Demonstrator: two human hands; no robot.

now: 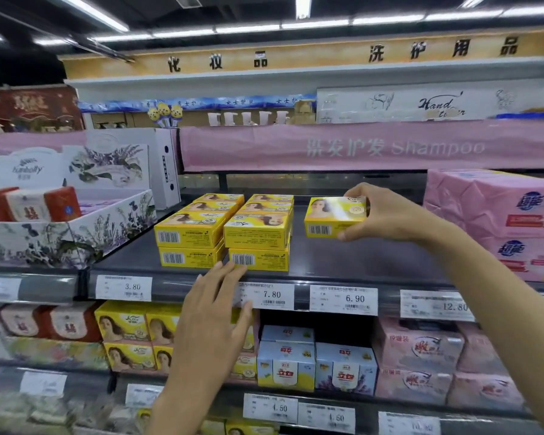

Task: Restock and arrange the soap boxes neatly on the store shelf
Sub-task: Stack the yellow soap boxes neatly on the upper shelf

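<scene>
Right hand pinches yellow cardboard soap box over bare dark shelf, between stacked yellow boxes and pink wrapped packs; long axis sideways, barcode forward. Left hand, fingers straight, at shelf lip.

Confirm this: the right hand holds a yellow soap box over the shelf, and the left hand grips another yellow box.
No. The head view shows the left hand open with straight fingers, gripping nothing, near the stacks. The right hand does hold a yellow soap box over the shelf.
</scene>
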